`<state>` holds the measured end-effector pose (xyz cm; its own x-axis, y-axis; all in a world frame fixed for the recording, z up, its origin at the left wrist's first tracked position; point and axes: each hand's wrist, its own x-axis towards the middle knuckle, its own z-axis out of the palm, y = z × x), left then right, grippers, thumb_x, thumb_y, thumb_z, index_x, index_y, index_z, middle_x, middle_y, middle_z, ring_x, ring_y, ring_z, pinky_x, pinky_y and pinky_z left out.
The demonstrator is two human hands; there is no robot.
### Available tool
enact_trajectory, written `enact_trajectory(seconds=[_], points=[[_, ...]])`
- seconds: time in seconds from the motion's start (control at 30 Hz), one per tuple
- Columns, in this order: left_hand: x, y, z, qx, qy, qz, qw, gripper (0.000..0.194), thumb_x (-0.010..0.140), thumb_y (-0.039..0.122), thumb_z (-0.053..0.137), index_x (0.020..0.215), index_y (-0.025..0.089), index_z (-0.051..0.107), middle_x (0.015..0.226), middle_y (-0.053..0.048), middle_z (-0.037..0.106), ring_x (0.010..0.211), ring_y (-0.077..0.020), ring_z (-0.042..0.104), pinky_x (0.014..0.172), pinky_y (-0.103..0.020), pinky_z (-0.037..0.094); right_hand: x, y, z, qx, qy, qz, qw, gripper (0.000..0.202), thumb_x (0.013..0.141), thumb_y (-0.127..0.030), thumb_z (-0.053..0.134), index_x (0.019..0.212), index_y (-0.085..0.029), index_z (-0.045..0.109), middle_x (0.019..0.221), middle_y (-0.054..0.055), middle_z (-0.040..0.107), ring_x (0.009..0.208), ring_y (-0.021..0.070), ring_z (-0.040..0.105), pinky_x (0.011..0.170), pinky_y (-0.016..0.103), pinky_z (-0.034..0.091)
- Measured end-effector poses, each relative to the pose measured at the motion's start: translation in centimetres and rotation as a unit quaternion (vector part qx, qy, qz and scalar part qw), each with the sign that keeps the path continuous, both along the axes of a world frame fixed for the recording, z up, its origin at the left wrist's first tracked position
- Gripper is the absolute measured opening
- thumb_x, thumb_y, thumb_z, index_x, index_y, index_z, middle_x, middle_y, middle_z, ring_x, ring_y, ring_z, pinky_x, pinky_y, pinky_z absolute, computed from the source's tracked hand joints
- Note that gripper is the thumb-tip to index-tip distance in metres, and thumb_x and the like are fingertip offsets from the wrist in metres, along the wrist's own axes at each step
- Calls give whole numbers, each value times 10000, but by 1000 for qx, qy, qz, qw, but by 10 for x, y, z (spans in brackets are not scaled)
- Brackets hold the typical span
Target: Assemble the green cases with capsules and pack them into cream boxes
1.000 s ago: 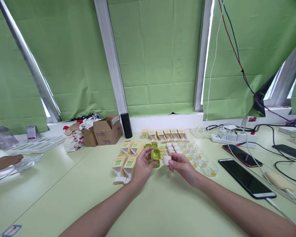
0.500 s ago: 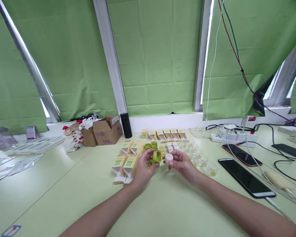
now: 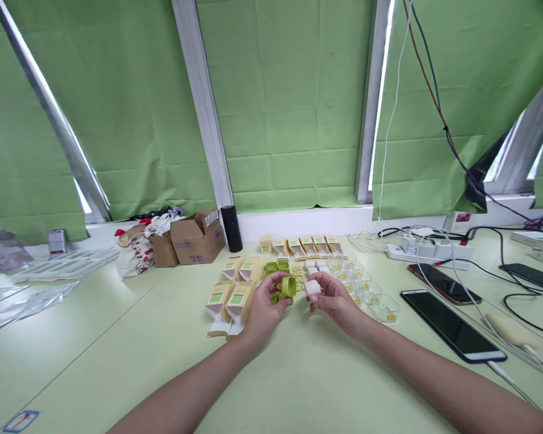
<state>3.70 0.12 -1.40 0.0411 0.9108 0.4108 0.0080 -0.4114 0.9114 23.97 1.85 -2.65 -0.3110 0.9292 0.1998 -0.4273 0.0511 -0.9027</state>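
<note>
My left hand (image 3: 268, 305) is closed on a small green plastic cup (image 3: 289, 287), its open side turned to the right. Between the fingertips of my right hand (image 3: 333, 299) is a small white rounded block (image 3: 312, 287), a short gap away from the cup. Behind my left hand stand more green cups (image 3: 277, 266). Small yellow pieces (image 3: 298, 272) lie in rows beside them, then several white blocks (image 3: 315, 264). Clear plastic cases with yellow centres (image 3: 385, 308) sit to the right of my right hand. Opened cardboard boxes with green labels (image 3: 216, 299) lie left of my left hand.
Further back is a row of small cartons (image 3: 308, 247). A brown cardboard box (image 3: 198, 238) and a black cylinder (image 3: 231, 229) stand by the wall. Phones (image 3: 452, 325), cables and a power strip (image 3: 428, 253) occupy the right side. White trays (image 3: 67, 266) lie left.
The white block has been turned in my right fingers, so a different side faces me, and sits slightly farther from the green cup. My left hand is nearly still.
</note>
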Motion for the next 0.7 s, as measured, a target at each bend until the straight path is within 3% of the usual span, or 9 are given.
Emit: enact_trajectory(seconds=[0.1, 0.2, 0.37, 0.5, 0.7], points=[[0, -1, 1, -3, 8, 2, 1000, 501, 683, 63, 764, 1158, 215, 715, 1222, -89, 750, 1159, -264, 695, 1020, -395, 545, -1, -1, 0, -5, -1, 7, 1000, 498, 585, -284, 972, 988, -231, 683, 859, -3, 691, 765, 177, 621, 656, 321, 565], [1, -4, 2, -2, 18, 6, 1000, 487, 712, 67, 749, 1172, 222, 713, 1253, -90, 745, 1198, -268, 685, 1040, -397, 533, -2, -2, 1, -6, -16, 11, 1000, 463, 587, -267, 964, 968, -217, 707, 823, -9, 683, 684, 142, 570, 558, 268, 493], [1, -6, 2, -4, 32, 12, 999, 481, 726, 60, 727, 1178, 222, 707, 1234, -86, 750, 1161, -258, 702, 1019, -386, 541, -2, 0, 2, -7, -18, 8, 1000, 454, 601, -252, 968, 976, -205, 716, 975, 34, 765, 636, 95, 524, 508, 222, 404], [1, -6, 3, 0, 40, 18, 999, 478, 727, 56, 731, 1175, 221, 707, 1221, -83, 755, 1159, -256, 704, 1023, -383, 545, -1, 3, -1, -33, -34, 8, 999, 511, 617, -340, 997, 1015, -201, 708, 923, 35, 768, 605, 103, 558, 469, 216, 417], [0, -4, 1, 3, 52, 26, 998, 479, 728, 51, 722, 1180, 210, 704, 1213, -85, 760, 1171, -258, 697, 1014, -377, 548, -1, 6, -6, -66, -41, 22, 997, 536, 650, -410, 1006, 1044, -192, 715, 988, 69, 779, 708, 172, 705, 546, 278, 565]])
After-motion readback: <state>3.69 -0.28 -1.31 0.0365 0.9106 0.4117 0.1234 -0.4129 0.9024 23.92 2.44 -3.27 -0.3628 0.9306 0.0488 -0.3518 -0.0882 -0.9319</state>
